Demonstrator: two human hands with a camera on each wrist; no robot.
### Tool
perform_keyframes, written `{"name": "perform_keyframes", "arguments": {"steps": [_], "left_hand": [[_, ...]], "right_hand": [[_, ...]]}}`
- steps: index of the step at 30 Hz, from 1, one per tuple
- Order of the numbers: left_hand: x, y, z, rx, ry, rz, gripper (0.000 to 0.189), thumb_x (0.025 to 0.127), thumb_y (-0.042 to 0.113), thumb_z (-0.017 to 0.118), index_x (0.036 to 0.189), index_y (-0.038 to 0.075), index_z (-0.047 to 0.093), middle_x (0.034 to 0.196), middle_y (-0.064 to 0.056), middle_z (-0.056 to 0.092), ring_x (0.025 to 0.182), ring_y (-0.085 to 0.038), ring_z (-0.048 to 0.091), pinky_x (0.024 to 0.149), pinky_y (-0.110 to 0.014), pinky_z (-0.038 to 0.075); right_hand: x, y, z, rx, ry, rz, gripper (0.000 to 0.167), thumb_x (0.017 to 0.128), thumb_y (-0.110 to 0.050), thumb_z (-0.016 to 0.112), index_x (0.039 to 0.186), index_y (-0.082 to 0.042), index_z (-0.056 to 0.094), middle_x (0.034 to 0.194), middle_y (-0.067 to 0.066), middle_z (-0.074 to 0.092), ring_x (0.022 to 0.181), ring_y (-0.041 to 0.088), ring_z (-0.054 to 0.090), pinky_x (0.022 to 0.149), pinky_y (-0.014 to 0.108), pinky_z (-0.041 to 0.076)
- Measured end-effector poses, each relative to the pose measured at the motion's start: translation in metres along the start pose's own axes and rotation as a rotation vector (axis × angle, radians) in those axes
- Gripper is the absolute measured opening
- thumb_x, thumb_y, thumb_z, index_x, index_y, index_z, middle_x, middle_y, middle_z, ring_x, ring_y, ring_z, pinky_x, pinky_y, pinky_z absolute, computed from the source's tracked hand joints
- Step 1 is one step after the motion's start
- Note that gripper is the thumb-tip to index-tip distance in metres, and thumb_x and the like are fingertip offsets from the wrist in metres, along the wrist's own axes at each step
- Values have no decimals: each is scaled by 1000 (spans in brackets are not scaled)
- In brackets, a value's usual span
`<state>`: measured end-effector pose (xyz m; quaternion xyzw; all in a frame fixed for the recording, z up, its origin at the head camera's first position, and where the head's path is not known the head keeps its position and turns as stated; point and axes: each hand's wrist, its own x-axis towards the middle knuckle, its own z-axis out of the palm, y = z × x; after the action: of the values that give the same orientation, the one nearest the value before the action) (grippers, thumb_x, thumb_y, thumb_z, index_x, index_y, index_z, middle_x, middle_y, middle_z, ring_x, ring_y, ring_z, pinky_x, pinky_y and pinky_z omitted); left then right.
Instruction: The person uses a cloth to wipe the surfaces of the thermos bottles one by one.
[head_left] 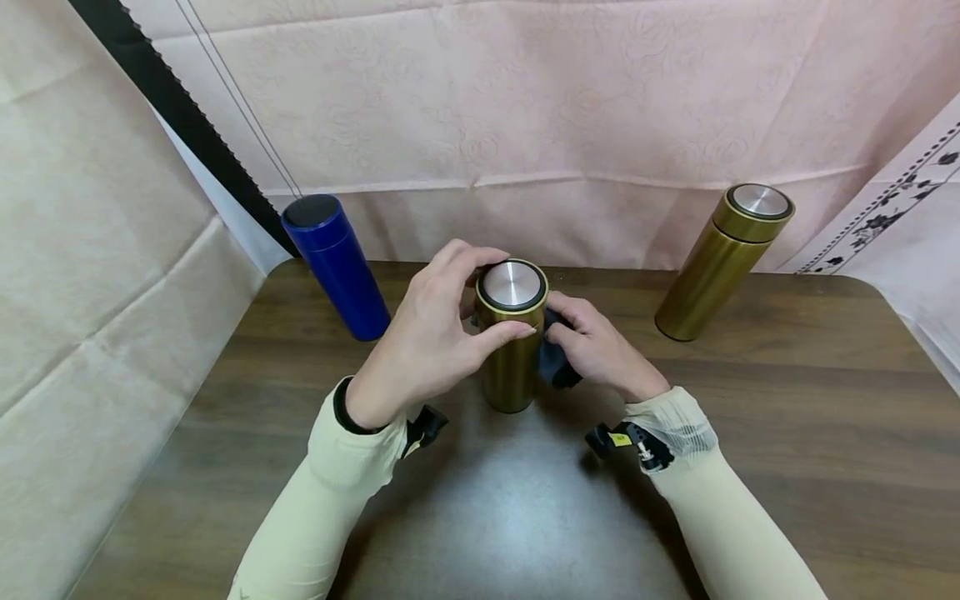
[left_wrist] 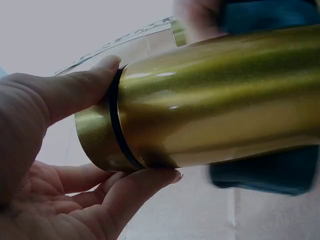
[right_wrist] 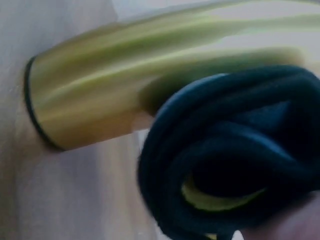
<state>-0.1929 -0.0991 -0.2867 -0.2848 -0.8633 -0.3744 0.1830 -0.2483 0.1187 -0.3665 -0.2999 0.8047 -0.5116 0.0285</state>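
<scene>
A gold thermos bottle with a silver-topped lid stands upright on the table in the head view. My left hand grips it around the lid seam, thumb on the near side and fingers on the far side. Beside it, my right hand holds a folded dark teal cloth against the bottle's right side. In the left wrist view the cloth shows at both edges of the bottle, its middle hidden behind it. Folded layers of the cloth fill much of the right wrist view.
A blue thermos bottle stands at the back left of the wooden table. Another gold thermos bottle is at the back right. Pale patterned cloth hangs behind the table, and more covers the left side.
</scene>
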Motion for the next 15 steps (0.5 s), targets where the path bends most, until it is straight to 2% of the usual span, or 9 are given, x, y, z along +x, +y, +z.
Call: {"name": "perform_keyframes", "arguments": {"steps": [3,5,7,11,15], "left_hand": [[1,-1,-3,-17,-26,13,58,80,24,89,127,5,61,107,-4,59,83,-16,52,71,-25,46],[1,-1,-4,-25,-43,21,57,81,23,89,128,6,61,109,-4,59,86,-14,53,73,-26,47],[1,-1,-6,-44,-64,23,56,82,22,88,129,7,61,112,-3,60,90,-12,54,75,-27,48],[0,-1,-9,-96,-115,14,57,84,20,86,133,9,59,118,-1,59,98,-10,56,77,-30,54],[-1,-2,-11,-120,-159,5,60,86,20,84,138,8,57,120,0,59,97,-10,55,78,-30,52]], "right_hand": [[3,8,4,-27,-63,17,39,96,5,46,129,-4,64,124,10,66,109,20,56,98,27,43],[3,13,6,-59,-101,54,34,99,1,46,126,-6,65,122,9,66,108,19,56,98,31,44],[2,18,8,-87,-140,110,29,103,-6,45,123,-10,66,120,6,66,107,19,56,97,35,45],[-1,25,11,-139,-217,224,25,107,-17,44,113,-15,68,101,1,62,95,18,55,88,35,44],[-2,29,13,-157,-254,238,24,107,-19,44,112,-15,68,96,1,59,91,18,55,85,35,43]]}}
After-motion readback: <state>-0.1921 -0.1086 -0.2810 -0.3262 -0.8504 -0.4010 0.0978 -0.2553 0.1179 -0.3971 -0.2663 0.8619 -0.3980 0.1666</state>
